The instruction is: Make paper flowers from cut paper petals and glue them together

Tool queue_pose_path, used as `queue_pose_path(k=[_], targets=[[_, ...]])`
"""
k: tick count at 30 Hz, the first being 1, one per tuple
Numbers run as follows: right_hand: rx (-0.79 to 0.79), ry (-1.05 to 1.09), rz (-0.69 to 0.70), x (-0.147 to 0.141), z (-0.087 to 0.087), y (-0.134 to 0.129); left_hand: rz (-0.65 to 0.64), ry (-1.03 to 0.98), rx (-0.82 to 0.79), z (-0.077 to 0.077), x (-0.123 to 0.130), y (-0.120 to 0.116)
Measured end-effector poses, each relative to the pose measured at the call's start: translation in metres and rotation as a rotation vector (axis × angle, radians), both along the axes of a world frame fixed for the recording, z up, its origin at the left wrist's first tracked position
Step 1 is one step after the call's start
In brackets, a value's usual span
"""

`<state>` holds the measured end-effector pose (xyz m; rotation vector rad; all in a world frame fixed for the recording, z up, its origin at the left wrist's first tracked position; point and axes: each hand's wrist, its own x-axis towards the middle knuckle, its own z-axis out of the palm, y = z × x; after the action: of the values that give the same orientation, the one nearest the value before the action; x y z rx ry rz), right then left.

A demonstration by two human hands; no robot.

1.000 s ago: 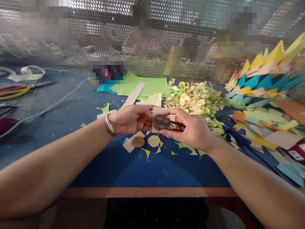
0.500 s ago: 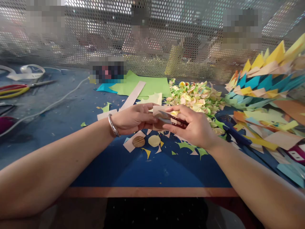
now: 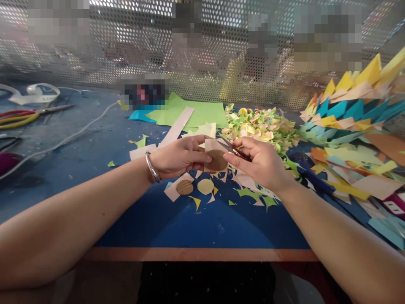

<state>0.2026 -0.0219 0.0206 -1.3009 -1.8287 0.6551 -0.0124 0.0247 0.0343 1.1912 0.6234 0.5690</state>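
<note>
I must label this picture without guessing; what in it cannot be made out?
Head view, all:
- Snips: handles partly covered by the right hand.
- Brown disc: left rim partly under the left hand.
- Purple object: cut off by picture's left edge.
- Mesh: obscures what lies behind.

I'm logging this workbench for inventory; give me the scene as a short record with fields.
Left hand: pinches a pale paper piece with a brown disc against it
Right hand: holds small snips, blades near the paper
Nearer the table edge: ridged brown disc on pink paper, pale yellow disc beside it
Beyond the hands: green sheet, heap of small paper pieces
Far left: scissors
Far right: layered pointed-paper construction
</note>
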Motion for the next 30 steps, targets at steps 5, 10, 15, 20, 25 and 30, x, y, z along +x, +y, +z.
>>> queue_pose_path(k=[5,10,15,20,25,30], targets=[[-0.068,0.034,0.053,-0.001,0.002,0.000,0.003,0.072,0.111,-0.003,0.002,-0.001],[-0.080,0.092,0.099,-0.004,0.003,0.001,-0.009,0.041,0.108,-0.007,0.004,-0.004],[-0.131,0.155,0.073,-0.006,0.006,-0.001,0.026,0.067,0.114,-0.005,0.004,-0.006],[-0.106,0.126,0.077,-0.006,0.005,-0.002,-0.018,0.064,0.160,-0.013,0.007,-0.005],[-0.075,0.179,0.064,-0.002,0.002,0.001,0.084,0.044,0.185,-0.014,0.011,-0.007],[-0.126,0.239,0.072,0.000,0.003,0.001,0.180,-0.053,0.074,-0.015,0.010,-0.004]])
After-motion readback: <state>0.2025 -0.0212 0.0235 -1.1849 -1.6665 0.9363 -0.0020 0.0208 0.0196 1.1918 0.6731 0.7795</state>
